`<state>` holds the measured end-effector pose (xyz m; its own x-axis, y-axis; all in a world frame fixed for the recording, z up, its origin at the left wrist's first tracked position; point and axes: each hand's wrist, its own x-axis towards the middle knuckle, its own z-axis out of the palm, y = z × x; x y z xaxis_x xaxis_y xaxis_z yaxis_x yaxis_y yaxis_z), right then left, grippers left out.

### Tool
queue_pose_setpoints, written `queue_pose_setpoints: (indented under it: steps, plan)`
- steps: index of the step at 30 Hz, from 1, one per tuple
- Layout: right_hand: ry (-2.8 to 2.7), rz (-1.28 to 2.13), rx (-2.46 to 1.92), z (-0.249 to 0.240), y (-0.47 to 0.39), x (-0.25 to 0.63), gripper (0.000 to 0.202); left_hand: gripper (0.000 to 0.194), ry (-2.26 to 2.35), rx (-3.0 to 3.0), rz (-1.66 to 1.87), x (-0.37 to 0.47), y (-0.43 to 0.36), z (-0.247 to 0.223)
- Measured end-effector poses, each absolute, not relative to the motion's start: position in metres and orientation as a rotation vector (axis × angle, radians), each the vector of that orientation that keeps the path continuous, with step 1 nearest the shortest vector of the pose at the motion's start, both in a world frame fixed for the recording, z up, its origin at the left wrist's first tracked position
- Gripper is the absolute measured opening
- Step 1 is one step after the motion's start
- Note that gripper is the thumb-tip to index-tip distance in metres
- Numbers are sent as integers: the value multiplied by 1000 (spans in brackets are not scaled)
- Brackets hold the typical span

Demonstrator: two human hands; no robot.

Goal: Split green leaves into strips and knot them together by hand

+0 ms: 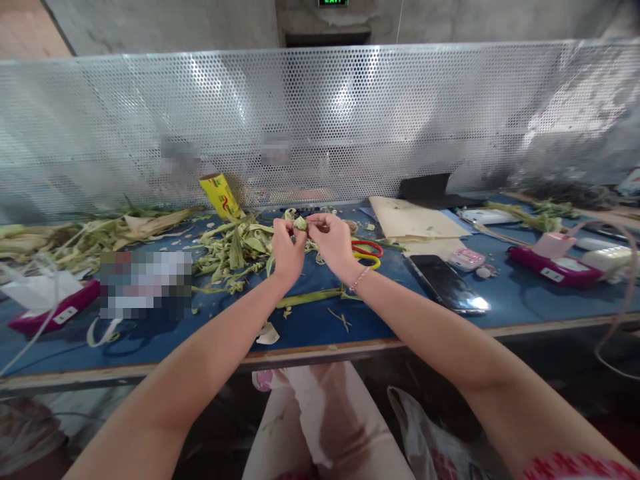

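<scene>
A small green bud-like piece [300,223] is pinched between both hands above the middle of the blue table [320,327]. My left hand [289,245] grips it from the left with closed fingers. From the right, the fingertips of my right hand [332,239] come together at its edge. A pile of green leaves and stems [235,250] lies left of my left hand. Red and yellow scissor handles [369,257] show just right of my right hand. Below the hands lies a long green stalk [313,297].
A yellow tube [221,196] leans near the perforated metal screen [320,120]. To the right are brown paper [413,219], a black phone [445,283], a pink gadget [467,259] and a purple power strip [555,267]. Another strip [55,310] with cables is at left.
</scene>
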<state>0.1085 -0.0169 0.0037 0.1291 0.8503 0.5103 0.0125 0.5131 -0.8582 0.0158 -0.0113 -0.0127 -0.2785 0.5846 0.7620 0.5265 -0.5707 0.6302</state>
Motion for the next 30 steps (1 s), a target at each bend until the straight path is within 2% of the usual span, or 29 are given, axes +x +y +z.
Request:
queue_pose_setpoints:
  steps: [8,13,16,24,30]
  plan:
    - [-1395,610,-833,1,-17,109,14,19,1396,1874,2036,16,-12,-13]
    - [-1600,335,-734,-1,-14,116,24,20,1365,1953,2023,13,-10,-15]
    - [-1666,261,-717,-1,-14,118,21,19,1352,1991,2010,13,-9,-15]
    - [-1658,456,-654,0,-6,122,16,18,1324,2148,1959,11,-8,-15]
    - [-1636,791,-648,2,-1,126,10,14,1357,2200,1904,11,-9,-14]
